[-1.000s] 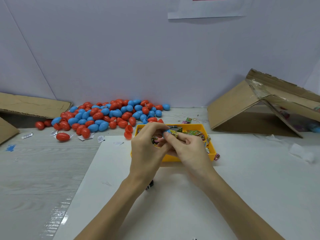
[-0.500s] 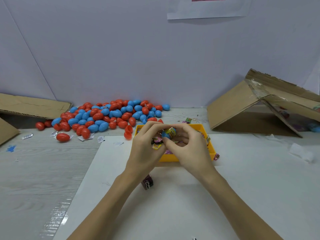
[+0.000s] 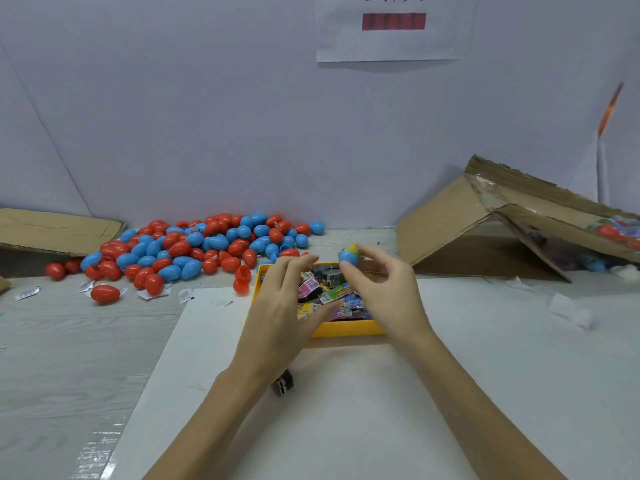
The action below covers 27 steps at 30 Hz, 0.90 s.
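The left forearm [image 3: 207, 420] comes in from 7 o'clock and the right forearm [image 3: 485, 403] from 5 o'clock; both are bare. The left hand [image 3: 280, 306] is palm down, with its fingers straight and slightly spread toward 1 o'clock. The right hand [image 3: 388, 292] arches, its thumb and fingertips pinching an egg [image 3: 347, 257] at its 11 o'clock.

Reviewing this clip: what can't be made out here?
Head view only.
1. Filling of the blue egg half: blurred, partly covered by the right hand.
2. Left side of the yellow tray: under the left hand.
3. Writing on the wall sign: cut by the top edge.
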Motion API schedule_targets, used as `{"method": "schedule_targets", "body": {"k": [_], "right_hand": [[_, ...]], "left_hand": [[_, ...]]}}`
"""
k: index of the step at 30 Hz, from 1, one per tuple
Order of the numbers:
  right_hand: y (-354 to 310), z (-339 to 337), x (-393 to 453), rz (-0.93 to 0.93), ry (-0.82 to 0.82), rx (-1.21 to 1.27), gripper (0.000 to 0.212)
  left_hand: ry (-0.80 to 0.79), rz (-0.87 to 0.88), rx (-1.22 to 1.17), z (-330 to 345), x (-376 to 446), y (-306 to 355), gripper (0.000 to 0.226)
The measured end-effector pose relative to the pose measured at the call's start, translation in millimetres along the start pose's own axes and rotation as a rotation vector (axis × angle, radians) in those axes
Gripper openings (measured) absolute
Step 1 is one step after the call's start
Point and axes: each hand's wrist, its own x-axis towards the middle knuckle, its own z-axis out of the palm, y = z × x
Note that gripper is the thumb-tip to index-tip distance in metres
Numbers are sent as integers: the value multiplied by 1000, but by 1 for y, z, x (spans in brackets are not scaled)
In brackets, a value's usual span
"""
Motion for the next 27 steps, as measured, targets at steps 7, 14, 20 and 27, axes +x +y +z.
{"method": "schedule_targets", "body": {"k": [7, 14, 20, 27], "right_hand": [[-43, -100, 99, 163, 245, 1068, 18], [-7, -72, 78, 265, 85, 808, 28], [18, -11, 28, 168, -117, 302, 20], [27, 4, 21, 6, -144, -21, 21]], "left_hand": [[-29, 60, 91, -1, 2, -1, 36], [-1, -29, 99, -9, 9, -9, 15], [88, -460, 88, -19, 12, -49, 24], [144, -733, 58, -38, 0, -96, 35]]}}
